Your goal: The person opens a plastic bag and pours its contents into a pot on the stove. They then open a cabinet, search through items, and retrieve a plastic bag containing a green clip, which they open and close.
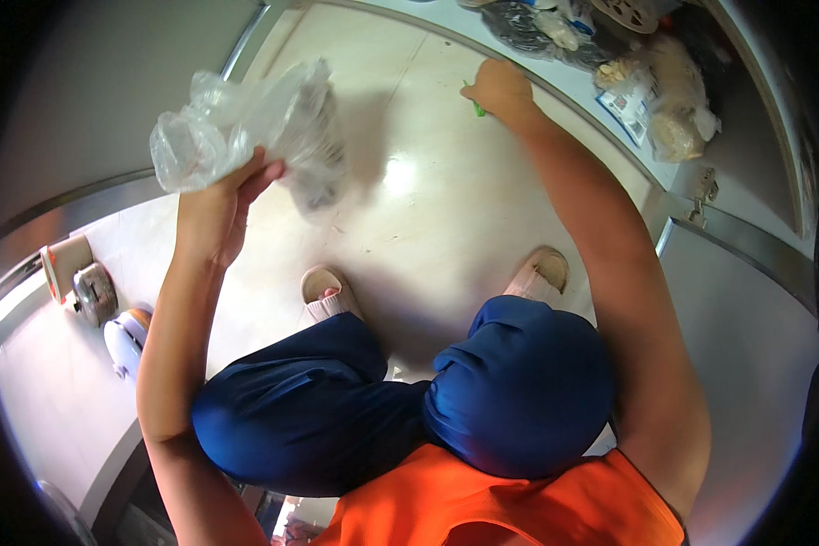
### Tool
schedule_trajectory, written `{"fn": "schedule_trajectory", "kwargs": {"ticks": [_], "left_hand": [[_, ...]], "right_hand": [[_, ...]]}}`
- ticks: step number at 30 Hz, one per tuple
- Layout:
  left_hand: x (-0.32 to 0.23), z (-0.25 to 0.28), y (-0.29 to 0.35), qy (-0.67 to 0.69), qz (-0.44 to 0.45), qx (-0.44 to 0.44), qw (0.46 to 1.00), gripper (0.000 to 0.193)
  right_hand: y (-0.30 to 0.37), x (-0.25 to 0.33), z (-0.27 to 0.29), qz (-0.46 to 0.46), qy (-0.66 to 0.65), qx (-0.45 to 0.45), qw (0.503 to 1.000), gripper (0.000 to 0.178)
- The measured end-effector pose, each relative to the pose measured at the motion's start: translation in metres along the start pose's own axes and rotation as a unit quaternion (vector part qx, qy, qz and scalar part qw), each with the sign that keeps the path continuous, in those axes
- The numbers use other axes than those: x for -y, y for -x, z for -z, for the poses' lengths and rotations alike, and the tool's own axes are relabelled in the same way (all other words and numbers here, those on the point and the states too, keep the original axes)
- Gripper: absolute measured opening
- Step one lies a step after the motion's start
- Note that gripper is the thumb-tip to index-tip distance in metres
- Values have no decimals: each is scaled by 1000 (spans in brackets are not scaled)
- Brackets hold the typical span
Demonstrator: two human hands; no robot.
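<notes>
My left hand (pixel 217 211) is closed on a crumpled clear plastic bag (pixel 287 114), held up over the floor at the left. The lower part of the bag hangs down with something greyish inside that I cannot make out. Far ahead on the right, my right hand (pixel 504 89) is closed beside the low cabinet's front edge. A small bright green piece (pixel 478 106), perhaps a bit of leaf or stalk, sticks out from under its fingers. Most of that piece is hidden by the hand.
An open low cabinet (pixel 569 84) at the far right holds several plastic bags (pixel 678 100) of goods. Its grey door (pixel 746 309) stands open on the right, and another grey panel (pixel 118 91) rises at the left. My slippered feet (pixel 332 289) rest on pale floor tiles (pixel 409 218) with small crumbs.
</notes>
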State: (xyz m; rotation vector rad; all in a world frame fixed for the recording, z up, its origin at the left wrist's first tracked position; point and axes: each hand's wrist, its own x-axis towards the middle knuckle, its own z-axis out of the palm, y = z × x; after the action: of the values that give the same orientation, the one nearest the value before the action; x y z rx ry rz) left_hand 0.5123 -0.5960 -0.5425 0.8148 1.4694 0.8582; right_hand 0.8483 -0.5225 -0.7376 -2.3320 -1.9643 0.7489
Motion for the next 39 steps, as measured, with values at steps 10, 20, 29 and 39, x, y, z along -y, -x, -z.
{"fn": "schedule_trajectory", "kwargs": {"ticks": [10, 20, 29, 39], "left_hand": [[-12, -36, -3, 84, 41, 43, 995, 18], [-24, -45, 6, 72, 141, 93, 983, 34], [-16, -57, 21, 58, 177, 196, 963, 51], [-21, -54, 10, -82, -69, 117, 987, 33]], "right_hand": [[89, 38, 65, 71, -617, 103, 777, 12], [127, 69, 63, 229, -580, 173, 762, 15], [172, 104, 29, 174, -836, 180, 489, 20], [158, 135, 40, 81, -892, 204, 396, 22]]}}
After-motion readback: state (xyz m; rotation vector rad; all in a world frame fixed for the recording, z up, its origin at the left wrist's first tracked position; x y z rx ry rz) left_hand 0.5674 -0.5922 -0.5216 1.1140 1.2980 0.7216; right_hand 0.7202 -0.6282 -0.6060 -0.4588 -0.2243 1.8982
